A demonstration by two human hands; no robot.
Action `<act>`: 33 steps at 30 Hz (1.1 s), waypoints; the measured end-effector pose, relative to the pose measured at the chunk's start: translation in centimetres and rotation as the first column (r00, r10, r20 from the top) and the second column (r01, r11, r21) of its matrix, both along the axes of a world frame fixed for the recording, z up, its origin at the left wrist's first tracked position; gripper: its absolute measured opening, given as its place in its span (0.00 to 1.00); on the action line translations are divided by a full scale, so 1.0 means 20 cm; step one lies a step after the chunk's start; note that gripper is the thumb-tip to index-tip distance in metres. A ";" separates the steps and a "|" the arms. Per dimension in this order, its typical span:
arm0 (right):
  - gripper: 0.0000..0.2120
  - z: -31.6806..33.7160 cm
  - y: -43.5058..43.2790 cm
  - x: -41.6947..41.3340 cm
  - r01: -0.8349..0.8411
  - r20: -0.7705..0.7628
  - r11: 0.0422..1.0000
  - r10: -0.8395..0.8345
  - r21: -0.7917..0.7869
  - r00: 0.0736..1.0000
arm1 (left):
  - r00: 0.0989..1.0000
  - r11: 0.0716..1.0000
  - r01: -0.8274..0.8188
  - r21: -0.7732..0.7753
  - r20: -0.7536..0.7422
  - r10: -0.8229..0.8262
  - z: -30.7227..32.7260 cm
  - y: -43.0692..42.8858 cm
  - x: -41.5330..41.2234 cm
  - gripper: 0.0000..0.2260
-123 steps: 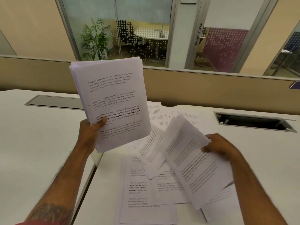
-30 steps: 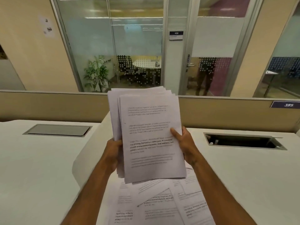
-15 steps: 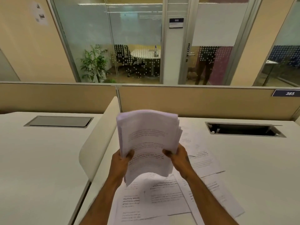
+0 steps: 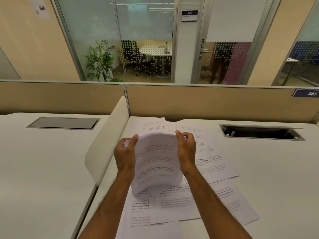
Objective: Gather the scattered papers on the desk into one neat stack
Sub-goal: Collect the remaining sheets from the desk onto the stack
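A thick stack of printed white papers (image 4: pixel 155 163) stands on its lower edge on the desk, bowed toward me. My left hand (image 4: pixel 125 154) grips its left side with the thumb over the upper left corner. My right hand (image 4: pixel 186 150) grips the right side, fingers curled at the upper right corner. Several loose printed sheets (image 4: pixel 174 204) lie scattered flat on the white desk (image 4: pixel 269 169) under and around the stack, some (image 4: pixel 214 164) to the right and some (image 4: pixel 153 125) behind it.
A curved white divider panel (image 4: pixel 108 140) rises along the desk's left edge. An open cable well (image 4: pixel 260 132) lies at the back right, a closed cable flap (image 4: pixel 63 122) on the neighbouring desk at left. A tan partition (image 4: pixel 207 102) bounds the back.
The stack came down from in front of me to the desk, its lower edge now resting among the loose sheets. Both hands shifted up to its top corners.
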State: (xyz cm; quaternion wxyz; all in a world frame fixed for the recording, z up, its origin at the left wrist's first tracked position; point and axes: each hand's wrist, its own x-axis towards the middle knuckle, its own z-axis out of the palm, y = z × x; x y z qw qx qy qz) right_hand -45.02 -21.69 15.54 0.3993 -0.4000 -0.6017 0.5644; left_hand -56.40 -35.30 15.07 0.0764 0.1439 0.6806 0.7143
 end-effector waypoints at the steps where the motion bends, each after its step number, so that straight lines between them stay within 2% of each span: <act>1: 0.17 -0.01 0.00 -0.01 0.011 0.005 1.000 -0.011 -0.002 1.000 | 0.999 0.999 -0.039 -0.015 0.011 0.039 -0.01 0.01 0.01 0.12; 4: 0.19 -0.02 0.00 0.01 0.003 -0.020 1.000 -0.003 -0.005 1.000 | 0.998 0.997 -0.069 0.026 0.003 0.069 -0.01 0.01 0.04 0.14; 7: 0.19 -0.06 0.03 0.04 -0.125 -0.020 0.992 0.126 0.015 0.992 | 0.994 0.989 0.108 0.100 -0.043 -0.104 -0.05 -0.07 0.02 0.27; 9: 0.17 -0.13 0.04 0.08 -0.228 0.037 0.973 0.227 0.039 0.973 | 0.972 0.972 0.233 0.040 -0.045 -0.231 -0.14 -0.13 0.00 0.31; 11: 0.20 -0.24 0.04 0.13 -0.321 0.107 0.947 0.318 0.018 0.942 | 0.952 0.950 0.307 -0.057 0.010 -0.307 -0.26 -0.16 0.00 0.33; 14: 0.15 -0.37 0.03 0.18 -0.389 0.141 0.920 0.392 -0.052 0.909 | 0.926 0.915 0.376 -0.149 0.098 -0.365 -0.44 -0.20 0.03 0.27; 17: 0.11 -0.38 0.01 0.17 -0.334 0.135 0.941 0.339 -0.060 0.931 | 0.923 0.904 0.383 -0.189 0.126 -0.364 -0.52 -0.21 0.01 0.16; 19: 0.15 -0.33 0.03 0.16 -0.288 0.130 0.955 0.294 -0.063 0.947 | 0.917 0.904 0.395 -0.166 0.140 -0.375 -0.49 -0.20 -0.04 0.12; 24: 0.19 -0.10 0.20 0.16 -0.291 0.052 0.955 0.294 -0.051 0.954 | 0.834 0.842 0.539 -0.017 0.155 -0.530 -0.32 -0.10 -0.10 0.22; 29: 0.21 0.02 0.42 0.17 -0.323 0.069 0.947 0.321 0.007 0.944 | 0.839 0.851 0.523 0.042 0.149 -0.523 -0.23 0.13 -0.13 0.29; 31: 0.26 0.03 0.55 0.17 -0.267 0.096 0.964 0.267 -0.012 0.959 | 0.833 0.846 0.529 0.063 0.149 -0.532 -0.21 0.21 -0.19 0.28; 33: 0.24 -0.03 0.69 0.19 -0.139 0.147 0.989 0.144 -0.041 0.979 | 0.832 0.845 0.530 0.076 0.144 -0.535 -0.21 0.28 -0.27 0.24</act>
